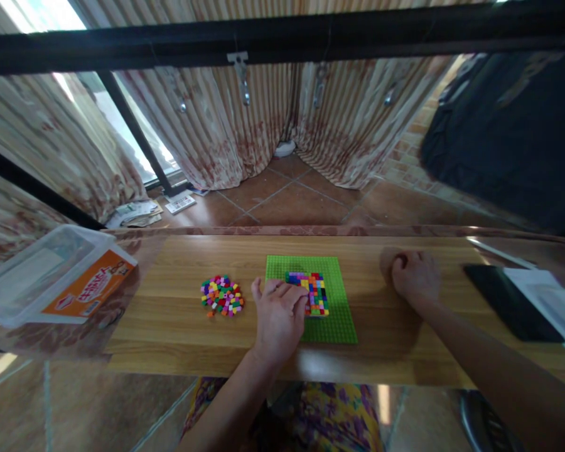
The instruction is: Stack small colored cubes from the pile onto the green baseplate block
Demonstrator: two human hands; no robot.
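A green studded baseplate (341, 314) lies on the wooden table, carrying a compact block of small multicoloured toy bricks (317, 295). My left hand (280, 314) reaches over the plate's left side, thumb and index finger pinched together at the bricks and the little finger raised. Whatever that pinch holds is hidden. It also covers part of the brick block. To its left is a loose pile of small coloured bricks (222, 295). My right hand (417, 276) rests on the table right of the plate, fingers curled closed, with nothing visible in them.
A clear plastic box (70, 238) with an orange label stands at the table's left. A black flat object (508, 301) and white papers (541, 289) lie at the right end. A dark metal rail (282, 47) crosses above, before striped curtains (216, 125).
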